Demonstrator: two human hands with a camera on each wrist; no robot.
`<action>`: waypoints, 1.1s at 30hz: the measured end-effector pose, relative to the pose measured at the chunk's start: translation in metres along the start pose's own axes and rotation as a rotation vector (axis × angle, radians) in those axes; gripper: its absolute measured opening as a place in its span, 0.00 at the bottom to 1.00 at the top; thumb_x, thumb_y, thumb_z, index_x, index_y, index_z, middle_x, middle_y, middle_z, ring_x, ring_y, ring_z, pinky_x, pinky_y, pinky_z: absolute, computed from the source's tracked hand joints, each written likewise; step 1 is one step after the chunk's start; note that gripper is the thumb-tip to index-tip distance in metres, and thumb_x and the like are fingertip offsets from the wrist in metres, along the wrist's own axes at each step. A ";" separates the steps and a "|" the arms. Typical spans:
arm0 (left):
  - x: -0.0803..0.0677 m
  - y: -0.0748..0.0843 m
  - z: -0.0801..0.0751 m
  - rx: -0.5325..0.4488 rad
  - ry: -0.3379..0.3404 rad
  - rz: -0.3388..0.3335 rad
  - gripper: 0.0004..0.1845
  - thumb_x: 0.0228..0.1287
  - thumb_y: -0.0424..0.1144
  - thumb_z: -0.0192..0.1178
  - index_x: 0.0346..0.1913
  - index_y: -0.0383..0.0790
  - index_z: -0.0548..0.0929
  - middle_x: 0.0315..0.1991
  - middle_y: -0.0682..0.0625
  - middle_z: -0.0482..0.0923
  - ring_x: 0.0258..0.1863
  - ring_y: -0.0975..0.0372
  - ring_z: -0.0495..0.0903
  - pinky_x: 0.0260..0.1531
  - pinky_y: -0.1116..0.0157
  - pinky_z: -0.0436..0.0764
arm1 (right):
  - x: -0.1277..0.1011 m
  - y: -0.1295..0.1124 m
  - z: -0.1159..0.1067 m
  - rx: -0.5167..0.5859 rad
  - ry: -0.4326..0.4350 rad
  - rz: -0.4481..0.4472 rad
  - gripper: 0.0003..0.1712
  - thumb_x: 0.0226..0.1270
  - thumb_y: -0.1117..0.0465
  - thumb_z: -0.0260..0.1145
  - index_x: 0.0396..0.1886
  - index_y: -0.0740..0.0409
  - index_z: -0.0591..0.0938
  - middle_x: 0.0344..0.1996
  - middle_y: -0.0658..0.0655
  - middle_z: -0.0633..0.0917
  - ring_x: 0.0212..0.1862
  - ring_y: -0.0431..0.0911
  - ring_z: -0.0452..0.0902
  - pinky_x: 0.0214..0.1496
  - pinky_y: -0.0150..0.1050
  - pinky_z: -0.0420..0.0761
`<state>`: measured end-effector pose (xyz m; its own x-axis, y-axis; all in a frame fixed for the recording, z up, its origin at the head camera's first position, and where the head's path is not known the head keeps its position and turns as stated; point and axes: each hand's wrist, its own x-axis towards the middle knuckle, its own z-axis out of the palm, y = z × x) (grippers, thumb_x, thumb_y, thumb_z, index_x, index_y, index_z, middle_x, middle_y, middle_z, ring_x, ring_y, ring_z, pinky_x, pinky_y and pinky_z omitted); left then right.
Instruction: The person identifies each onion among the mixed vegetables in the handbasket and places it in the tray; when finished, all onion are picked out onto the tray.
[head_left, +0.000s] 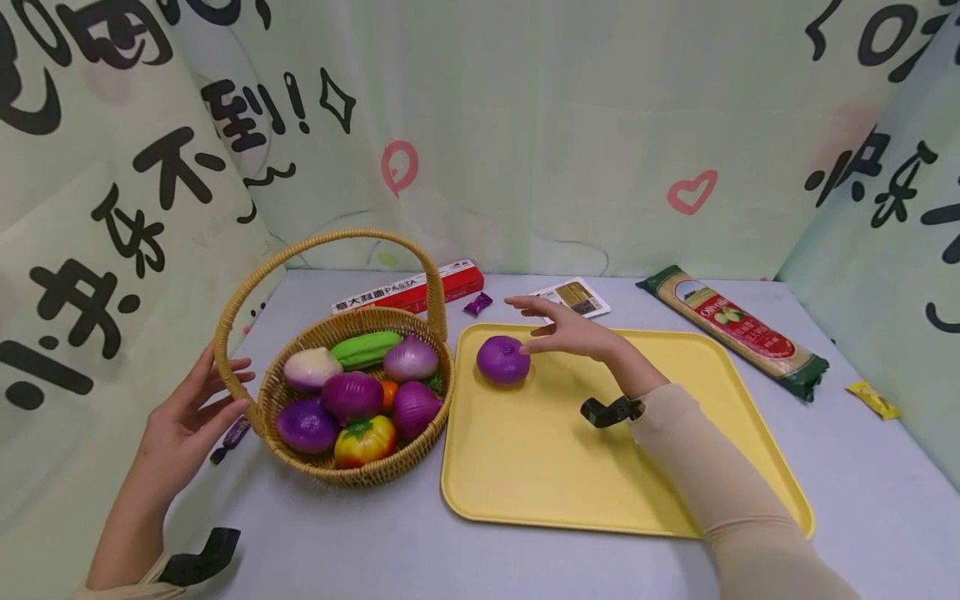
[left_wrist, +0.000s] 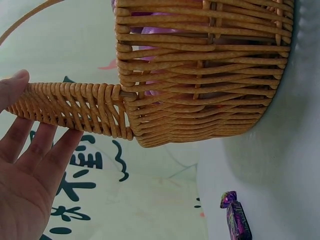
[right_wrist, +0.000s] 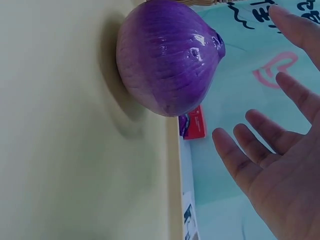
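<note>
We see a purple onion (head_left: 502, 359) lying on the yellow tray (head_left: 600, 492), close to the tray's far-left corner, at about ten o'clock from the tray's middle. Our right hand (head_left: 573, 332) hovers just beside it at three o'clock, fingers spread and straight, holding nothing; in the right wrist view a clear gap shows between the fingers (right_wrist: 240, 155) and the onion (right_wrist: 167, 57).

At nine o'clock from the onion stands a wicker basket (head_left: 360, 475) just beside the tray's left edge. It holds more purple onions, a pale one, a green vegetable, a tomato and something orange. Our left hand (head_left: 187, 429) is at the basket's nine o'clock side, fingers straight and loosely apart, resting against the base of the handle (head_left: 240, 367); the left wrist view shows the fingertips (left_wrist: 62, 150) touching the woven handle (left_wrist: 75, 112) without curling round it.

A purple wrapped candy (head_left: 229, 439) lies on the grey table (head_left: 337, 542) under that hand. At twelve o'clock, beyond tray and basket, lie a red pasta box (head_left: 420, 292), another purple candy (head_left: 477, 303) and a small card (head_left: 573, 297). At two o'clock lies a long spaghetti packet (head_left: 738, 329), and further right a yellow sachet (head_left: 873, 398).
</note>
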<state>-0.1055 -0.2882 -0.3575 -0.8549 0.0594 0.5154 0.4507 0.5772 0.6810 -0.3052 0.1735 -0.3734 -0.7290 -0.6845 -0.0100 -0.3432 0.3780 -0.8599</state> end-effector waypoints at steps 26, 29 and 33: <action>0.000 0.000 0.001 0.000 -0.002 -0.026 0.46 0.55 0.17 0.58 0.74 0.47 0.52 0.55 0.73 0.71 0.52 0.81 0.74 0.46 0.87 0.72 | 0.011 -0.038 0.017 -0.076 -0.068 -0.084 0.41 0.57 0.57 0.70 0.70 0.44 0.63 0.70 0.49 0.62 0.73 0.52 0.53 0.70 0.52 0.66; -0.001 0.001 0.001 0.002 0.006 -0.040 0.46 0.55 0.18 0.59 0.74 0.47 0.53 0.55 0.73 0.72 0.52 0.81 0.74 0.45 0.87 0.72 | 0.012 -0.044 0.020 -0.071 -0.081 -0.106 0.42 0.57 0.59 0.70 0.70 0.50 0.62 0.70 0.51 0.62 0.73 0.51 0.53 0.70 0.51 0.66; -0.001 0.000 0.001 0.003 0.012 -0.045 0.46 0.55 0.18 0.59 0.74 0.48 0.53 0.55 0.72 0.72 0.52 0.81 0.74 0.45 0.87 0.73 | 0.012 -0.053 0.024 -0.063 -0.105 -0.140 0.43 0.57 0.61 0.70 0.71 0.51 0.61 0.70 0.52 0.62 0.73 0.49 0.54 0.70 0.50 0.66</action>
<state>-0.1049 -0.2872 -0.3583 -0.8710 0.0239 0.4907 0.4113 0.5817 0.7017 -0.2813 0.1302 -0.3399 -0.6065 -0.7934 0.0512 -0.4756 0.3105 -0.8230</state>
